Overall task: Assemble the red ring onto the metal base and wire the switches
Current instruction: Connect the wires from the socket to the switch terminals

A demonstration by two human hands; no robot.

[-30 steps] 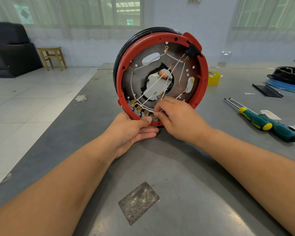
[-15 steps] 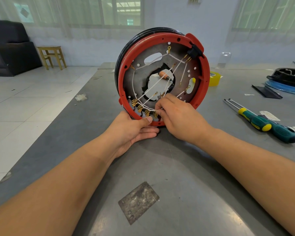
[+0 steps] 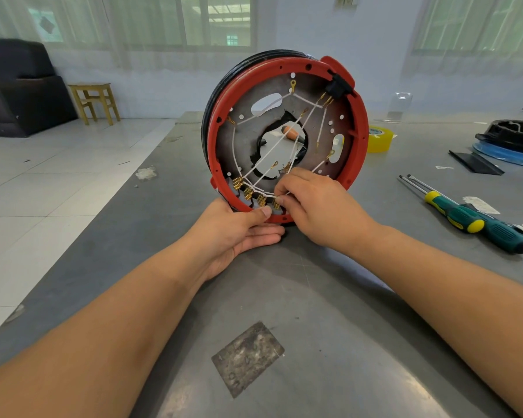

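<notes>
Between right fingertips (image 3: 280, 200), white wire (image 3: 271, 195)

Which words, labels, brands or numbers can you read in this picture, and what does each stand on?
None can be read.
Yellow tape roll: blue marks near its top edge, too blurred to read.
Paper slips beside the screwdrivers: no legible print.
Grey patch on the table: no legible print.

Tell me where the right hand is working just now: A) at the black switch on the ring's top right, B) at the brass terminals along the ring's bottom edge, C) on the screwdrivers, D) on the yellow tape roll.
B: the right hand pinches a white wire at the brass terminals low on the red ring, which the left hand steadies.
</notes>
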